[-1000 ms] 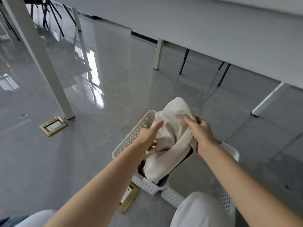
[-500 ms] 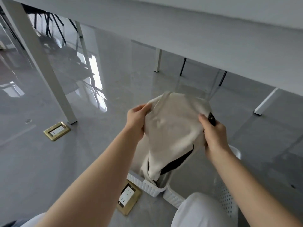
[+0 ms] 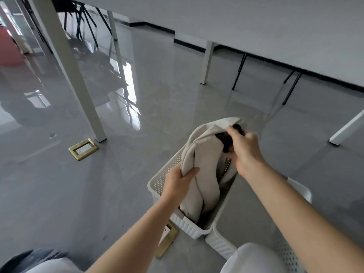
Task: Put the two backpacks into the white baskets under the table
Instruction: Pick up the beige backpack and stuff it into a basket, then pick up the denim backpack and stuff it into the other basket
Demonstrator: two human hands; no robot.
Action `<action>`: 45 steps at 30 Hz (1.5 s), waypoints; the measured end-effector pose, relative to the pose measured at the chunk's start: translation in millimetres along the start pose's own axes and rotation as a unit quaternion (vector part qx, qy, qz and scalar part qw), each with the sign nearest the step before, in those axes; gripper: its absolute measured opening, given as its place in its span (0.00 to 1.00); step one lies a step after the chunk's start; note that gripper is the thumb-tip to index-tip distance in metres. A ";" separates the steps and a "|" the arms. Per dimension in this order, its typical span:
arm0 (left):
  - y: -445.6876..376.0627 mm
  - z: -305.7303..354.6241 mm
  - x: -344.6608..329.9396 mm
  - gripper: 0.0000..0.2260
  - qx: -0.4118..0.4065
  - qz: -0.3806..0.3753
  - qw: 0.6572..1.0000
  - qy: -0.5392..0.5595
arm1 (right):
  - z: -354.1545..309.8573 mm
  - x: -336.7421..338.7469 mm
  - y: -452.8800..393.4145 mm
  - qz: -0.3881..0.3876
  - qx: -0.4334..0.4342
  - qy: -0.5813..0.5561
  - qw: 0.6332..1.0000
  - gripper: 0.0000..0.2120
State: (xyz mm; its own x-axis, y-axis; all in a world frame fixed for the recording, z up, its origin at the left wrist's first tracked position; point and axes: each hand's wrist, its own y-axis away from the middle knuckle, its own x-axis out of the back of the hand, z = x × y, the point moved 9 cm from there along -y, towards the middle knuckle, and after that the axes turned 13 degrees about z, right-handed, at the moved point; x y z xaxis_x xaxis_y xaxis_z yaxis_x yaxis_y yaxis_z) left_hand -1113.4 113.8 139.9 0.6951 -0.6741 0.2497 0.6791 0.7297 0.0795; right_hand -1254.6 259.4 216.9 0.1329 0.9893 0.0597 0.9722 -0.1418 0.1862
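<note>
The cream backpack (image 3: 199,174) stands partly inside the nearer white basket (image 3: 163,180) under the table (image 3: 275,26), its top bulging above the rim; the left hand (image 3: 177,184) has its fingers clamped on the bag's side edge, and the right hand (image 3: 244,152) is closed on the dark part at its top (a handle or strap, I think). To seat it well, I judge both hands should press down evenly and tuck the loose fabric inside the walls. No brand, label or writing is readable.
</note>
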 end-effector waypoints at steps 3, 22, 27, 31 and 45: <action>-34.2 -22.3 18.0 0.04 0.122 0.032 0.985 0.116 | -3.2 -15.2 -16.7 -0.020 0.066 0.068 0.995 0.08; -124.0 -128.9 46.5 0.22 0.183 0.096 0.965 -0.161 | 195.4 -143.4 -2.1 -0.227 0.140 0.558 0.786 0.35; -122.5 -138.7 70.0 0.23 0.244 0.032 0.944 -0.220 | 185.0 -154.8 1.3 -0.207 0.154 0.606 0.752 0.34; -102.7 -141.9 110.4 0.21 0.247 -0.049 0.952 -0.176 | 147.5 -188.9 62.2 -0.233 0.304 0.549 0.743 0.29; 88.9 -288.8 384.1 0.07 0.278 0.208 0.894 -0.284 | 312.8 -256.4 316.8 -0.602 0.270 0.531 0.531 0.22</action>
State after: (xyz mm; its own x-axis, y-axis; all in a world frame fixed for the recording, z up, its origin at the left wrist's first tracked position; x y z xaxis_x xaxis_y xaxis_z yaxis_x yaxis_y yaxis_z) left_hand -718.0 -113.3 -35.8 0.5218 -0.2794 0.8060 0.0579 0.9543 0.2933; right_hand -920.4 -28.8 -46.2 -0.5535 -0.2659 0.7893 0.1805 0.8868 0.4254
